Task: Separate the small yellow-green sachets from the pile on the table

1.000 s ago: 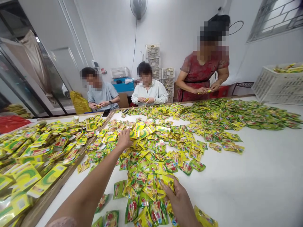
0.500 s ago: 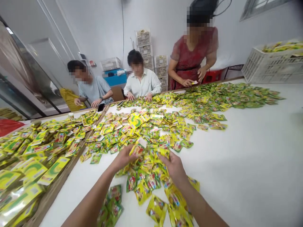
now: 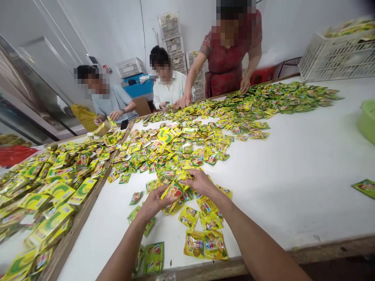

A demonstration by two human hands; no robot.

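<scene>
Held in my left hand [image 3: 156, 203] is a small yellow carton [image 3: 173, 191] with a red fruit picture, thumb across its front. Just beyond it, my right hand [image 3: 202, 182] has thumb and fingers closed on a yellow sachet [image 3: 185, 176] beside the carton's upper end. Its grip is partly hidden by the sachets around it. Below my right hand lie loose yellow sachets [image 3: 189, 217] and a joined yellow pair [image 3: 204, 244]. Green sachets [image 3: 154, 256] lie by my left forearm. A large heap of sachets [image 3: 202, 154] spreads beyond both hands.
Many yellow cartons [image 3: 55, 191] are piled left of a wooden divider [image 3: 84, 210]. Three co-workers sit or stand along the far edge. A white crate [image 3: 334, 58] stands at the far right, a green basin [image 3: 368, 121] at the right edge. A phone [image 3: 124, 124] lies near the divider.
My hands have come closer together, with the carton lower and turned. The standing co-worker has reached an arm to the heap, and the leftmost co-worker now holds yellow cartons. The view has shifted.
</scene>
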